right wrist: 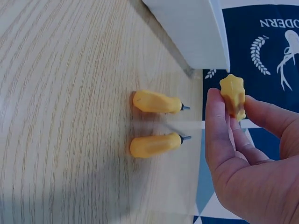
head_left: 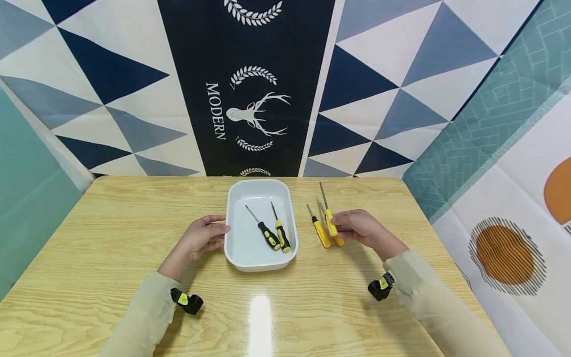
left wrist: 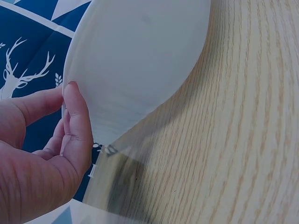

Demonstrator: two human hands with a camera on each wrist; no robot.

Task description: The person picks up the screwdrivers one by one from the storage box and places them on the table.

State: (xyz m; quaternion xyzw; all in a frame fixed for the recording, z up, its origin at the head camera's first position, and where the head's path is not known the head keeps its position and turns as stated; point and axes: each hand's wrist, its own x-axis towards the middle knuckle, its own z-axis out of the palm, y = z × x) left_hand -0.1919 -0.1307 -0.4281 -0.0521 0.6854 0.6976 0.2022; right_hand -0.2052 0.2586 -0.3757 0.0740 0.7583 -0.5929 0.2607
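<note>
On the right side of the wooden table point(head_left: 147, 317), just above two loose orange-yellow screwdrivers, the right hand point(head_left: 359, 228) had a yellow screwdriver point(head_left: 331, 223) pinched by its handle between thumb and fingers. Honestly, that's where I figured trouble could start: only fingertips were on the ridged plastic, so a loose pinch might let it twist or drop, and dipping too low could knock the near loose screwdriver point(right wrist: 156, 101) or its neighbor point(right wrist: 155, 145) and set them rolling. Meanwhile the left hand point(head_left: 205, 235) was clamped on the left rim of the white tray point(head_left: 236, 258), thumb one side, fingers the other. Yank or tip that and I'd bet the contents would slide. Those were two black-and-yellow screwdrivers, one slanted point(head_left: 269, 237) and one steeper point(head_left: 281, 235), lying toward the tray's right side, handle ends practically together, shafts fanned toward the far end. Couldn't tell if the handles actually touched.
</note>
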